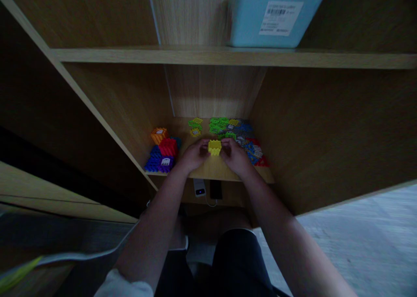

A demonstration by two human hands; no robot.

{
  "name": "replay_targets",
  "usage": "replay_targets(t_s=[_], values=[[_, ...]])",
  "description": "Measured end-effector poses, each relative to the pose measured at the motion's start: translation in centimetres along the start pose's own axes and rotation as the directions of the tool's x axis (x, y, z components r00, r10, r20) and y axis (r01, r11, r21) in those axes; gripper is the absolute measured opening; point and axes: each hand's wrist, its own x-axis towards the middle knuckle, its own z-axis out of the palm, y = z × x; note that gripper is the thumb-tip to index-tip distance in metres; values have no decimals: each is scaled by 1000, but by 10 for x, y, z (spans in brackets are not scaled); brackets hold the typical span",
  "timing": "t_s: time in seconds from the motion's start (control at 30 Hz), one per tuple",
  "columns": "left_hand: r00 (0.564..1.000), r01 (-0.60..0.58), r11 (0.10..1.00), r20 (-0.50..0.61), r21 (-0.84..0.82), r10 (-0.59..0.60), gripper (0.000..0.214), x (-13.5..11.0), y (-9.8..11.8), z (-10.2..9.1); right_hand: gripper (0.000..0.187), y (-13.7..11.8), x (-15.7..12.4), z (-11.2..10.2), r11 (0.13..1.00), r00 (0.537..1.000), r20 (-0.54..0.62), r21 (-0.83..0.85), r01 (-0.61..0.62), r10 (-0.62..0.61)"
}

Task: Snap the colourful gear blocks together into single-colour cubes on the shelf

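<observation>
Matt plastic, rough with toothed edges, forms the yellow interlocking block (214,147), red block (168,147) and green puzzle tiles (219,125), set against a smooth wood-grain shelf (208,172) and back panel (211,88). A paper label (282,18) fronts a smooth blue plastic bin (246,21); dark, matt cloth makes up the shorts (241,262).

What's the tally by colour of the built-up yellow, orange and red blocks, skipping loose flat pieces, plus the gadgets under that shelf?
Yellow block, between the left hand and right hand: 1
Orange block, in the pile at left: 1
Red block, same pile: 1
White gadget: 1
Black gadget: 1
Total: 5
</observation>
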Motion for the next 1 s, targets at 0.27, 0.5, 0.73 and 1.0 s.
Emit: replay_targets(t_s=[0.27,0.5,0.73,1.0], values=[[1000,-19,1000,-15,12,19,54,-3,5,-3,37,-3,0,-1,1000,1000,-10,4,-1,1],[999,-38,999,-25,13,38,53,-3,-2,-2,39,-4,-1,-2,1000,1000,-7,1,3,-3],[998,-45,999,-34,-19,44,51,-1,-9,0,37,-5,-1,-2,1000,1000,-6,16,8,-8],[998,-55,998,-44,-8,55,52,-2,-5,0,37,-5,-1,-2,1000,1000,-7,22,11,-11]])
